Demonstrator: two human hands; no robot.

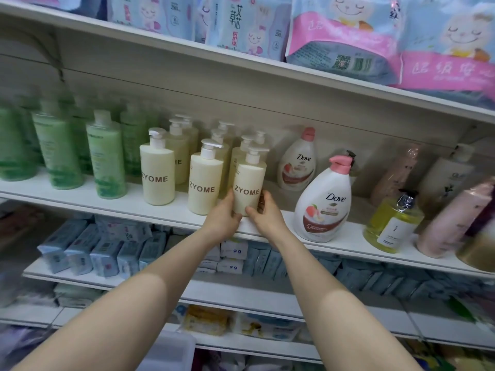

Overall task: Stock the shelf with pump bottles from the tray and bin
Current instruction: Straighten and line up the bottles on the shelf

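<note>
While both hands cup its lower half, the cream pump bottle (248, 180) marked ZYOME stands upright at the front edge of the shelf (270, 231), its base apparently on or just above the board. The left hand (223, 218) curls round the bottle's left side and the right hand (263, 212) pinches its right side, thumb in front and fingers behind. Two hands low down probably serve to square the label forward and slide it level with its neighbours. Just beside it on the left stand two more ZYOME bottles (205, 180), heading rows that run back toward the wall, so this one likely starts the front of a third row. A Dove bottle (322, 202) stands near on the right, green bottles (105, 156) farther left. Part of a pale bin (171, 352) shows at the bottom edge.
</note>
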